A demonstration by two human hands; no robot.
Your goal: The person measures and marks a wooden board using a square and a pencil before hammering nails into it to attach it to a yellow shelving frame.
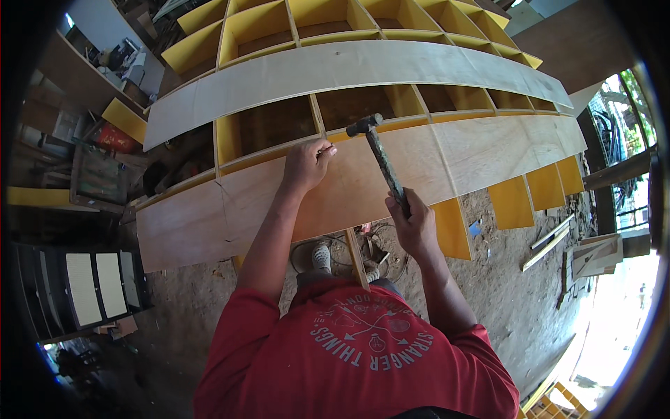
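Note:
My right hand (414,222) is wrapped round the lower handle of a hammer (385,164). The hammer's dark head is raised over the far edge of a pale plywood strip (391,167). To the left of the hammer, my left hand (306,165) is closed in a pinch near that same edge. Whatever its fingertips hold, if anything, is too small to make out. The strip lies across a large yellow wooden frame (269,22) divided into open compartments. A second plywood strip (349,70) lies across the frame farther back, with a row of compartments showing between the two.
Yellow divider panels (513,204) stick out from under the near strip on the right. Wood offcuts (548,242) lie on the floor at the right. A dark rack with pale panels (96,286) stands at the left. A wooden bar (356,258) extends toward my body.

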